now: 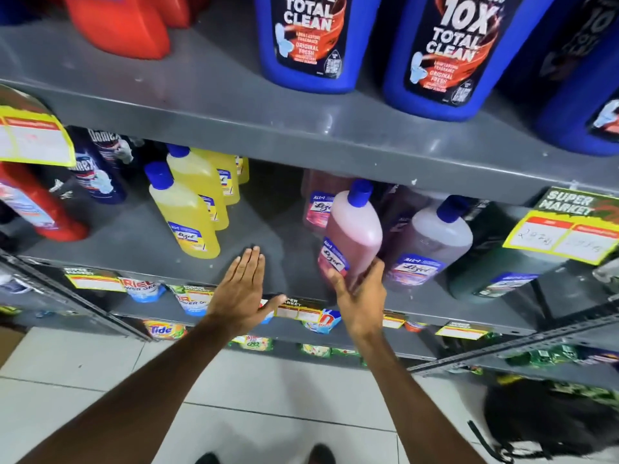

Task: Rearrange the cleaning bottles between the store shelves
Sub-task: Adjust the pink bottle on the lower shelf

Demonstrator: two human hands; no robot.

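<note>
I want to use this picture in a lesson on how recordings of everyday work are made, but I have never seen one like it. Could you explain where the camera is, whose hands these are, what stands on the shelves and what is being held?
There is one picture, taken by a wide-angle camera worn on a person's head, looking forward and down, so the two bare arms reaching in from below are the wearer's own. No machine is involved.

They face grey metal store shelves. The middle shelf carries yellow bottles with blue caps, a greyish bottle on the right, and dark and red bottles on the far left. The shelf above holds large blue bottles.

The right hand grips the lower part of a pink bottle, which leans. The left hand is flat and open over the shelf edge, holding nothing.
</note>
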